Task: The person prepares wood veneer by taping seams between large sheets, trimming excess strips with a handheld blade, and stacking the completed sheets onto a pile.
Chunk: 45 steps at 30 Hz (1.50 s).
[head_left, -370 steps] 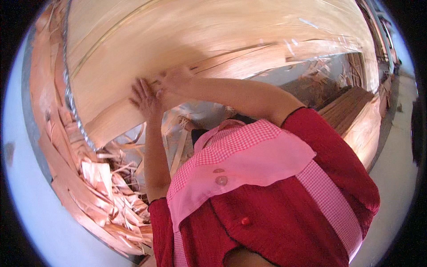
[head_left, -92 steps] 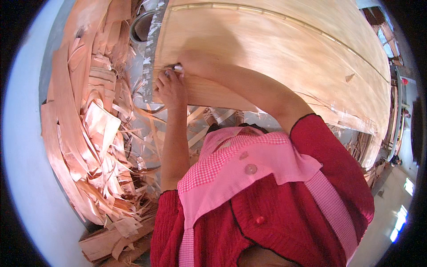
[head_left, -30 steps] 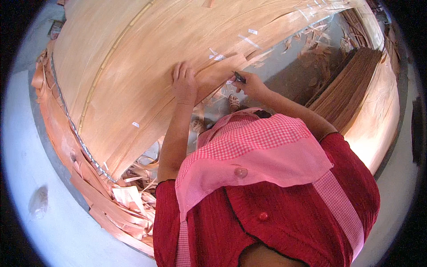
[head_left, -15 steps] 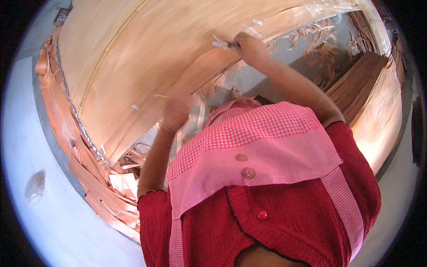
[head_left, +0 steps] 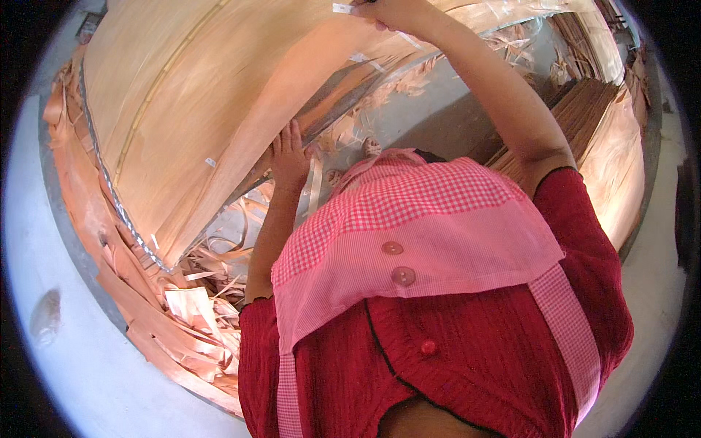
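Note:
Large pale wood veneer sheets [head_left: 182, 109] lie before me, with a long strip of veneer [head_left: 292, 80] along their near edge. My left hand [head_left: 290, 159] is open, its fingers stretched out over the strip's near edge. At the top of the view my right hand [head_left: 400, 13] is closed near the strip's far end. A small white piece of tape [head_left: 344, 9] shows at its fingertips; what else it grips is hidden. A darker band [head_left: 332, 102] shows between the strip and the outer edge of the work surface. Another tape piece [head_left: 210, 162] lies on the veneer.
Veneer offcuts [head_left: 197, 310] are heaped along the left side. Stacked dark veneer [head_left: 566, 120] stands at right beside a pale curved sheet [head_left: 613, 168]. Scraps litter the grey floor [head_left: 438, 95]. A black-and-white twisted cord [head_left: 117, 197] runs along the left veneer edge.
My right hand has moved up and slightly left, further away from me. My left hand, blurred before, now shows spread fingers a little higher. The dark band beside the strip has come into sight.

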### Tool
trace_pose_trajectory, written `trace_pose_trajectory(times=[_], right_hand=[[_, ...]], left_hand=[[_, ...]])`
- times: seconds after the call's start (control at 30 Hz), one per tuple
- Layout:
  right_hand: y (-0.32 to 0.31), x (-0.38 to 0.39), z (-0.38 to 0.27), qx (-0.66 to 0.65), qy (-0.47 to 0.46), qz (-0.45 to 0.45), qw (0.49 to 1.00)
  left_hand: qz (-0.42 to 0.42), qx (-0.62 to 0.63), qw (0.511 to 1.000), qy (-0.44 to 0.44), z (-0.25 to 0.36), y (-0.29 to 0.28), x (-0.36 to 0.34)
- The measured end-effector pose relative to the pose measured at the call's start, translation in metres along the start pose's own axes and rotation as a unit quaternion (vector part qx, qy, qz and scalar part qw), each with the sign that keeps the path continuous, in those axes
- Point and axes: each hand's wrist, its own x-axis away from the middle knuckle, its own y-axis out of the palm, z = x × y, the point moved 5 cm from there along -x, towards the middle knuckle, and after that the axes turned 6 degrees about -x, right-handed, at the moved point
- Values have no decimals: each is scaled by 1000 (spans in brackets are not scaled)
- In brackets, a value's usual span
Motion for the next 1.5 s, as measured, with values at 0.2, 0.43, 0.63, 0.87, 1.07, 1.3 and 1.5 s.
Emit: trace_pose_trajectory(times=[0.2,0.43,0.63,0.87,1.07,1.3,1.5], right_hand=[[37,-2,90,-52,75,-16,996],[73,14,165,-81,124,-7,989],[75,21,168,-19,161,-20,986],[65,50,126,-136,76,118,981],[129,83,105,-226,183,-66,955],[175,39,102,-282,181,-42,941],[192,15,138,-175,198,0,964]], left_hand=[[44,76,996,27,-7,12,18],[-133,229,961,-84,1,-6,117],[-132,162,978,-27,-7,-25,121],[-3,80,997,22,10,-31,-14],[-16,69,996,58,17,7,-48],[7,76,995,64,15,12,-52],[22,90,996,16,18,24,-67]])
